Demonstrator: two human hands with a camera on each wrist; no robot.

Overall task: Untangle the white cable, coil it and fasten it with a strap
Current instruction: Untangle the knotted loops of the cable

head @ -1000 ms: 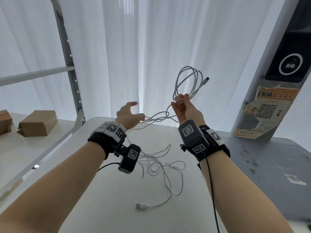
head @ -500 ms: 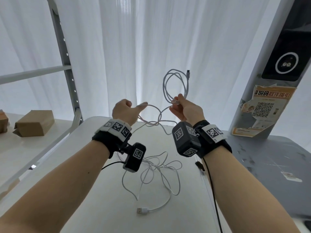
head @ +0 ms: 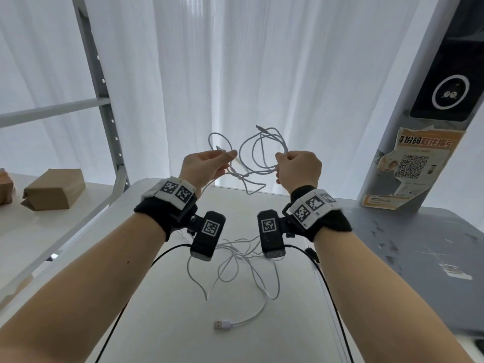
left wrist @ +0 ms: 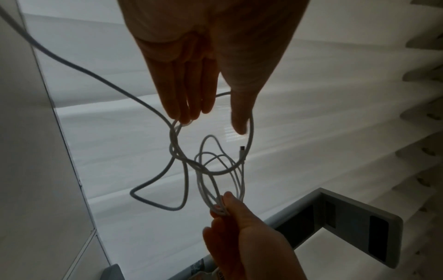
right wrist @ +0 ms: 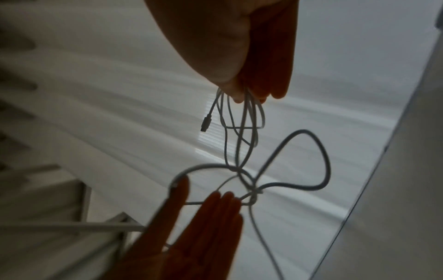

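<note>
The white cable (head: 243, 176) is lifted in front of the curtain, and its slack hangs in a tangle to the white table (head: 157, 310). Its USB plug (head: 221, 324) lies flat there. My right hand (head: 281, 157) pinches a bundle of several loops (right wrist: 249, 117), from which the small plug (right wrist: 206, 123) sticks out. My left hand (left wrist: 210, 123) has straight fingers and a spread thumb, with one loop (left wrist: 251, 132) stretched over them. A crossing of strands (left wrist: 201, 169) sits between the hands. No strap is in view.
A grey rack post (head: 104, 100) and a cardboard box (head: 52, 188) on a shelf stand to the left. At right are a grey pillar with a QR poster (head: 413, 163) and a scuffed grey table (head: 419, 258). White curtains hang behind.
My left hand has risen level with the right and spread a new loop over its fingers. The hands have moved apart, and the bundle's small plug has swung to the left.
</note>
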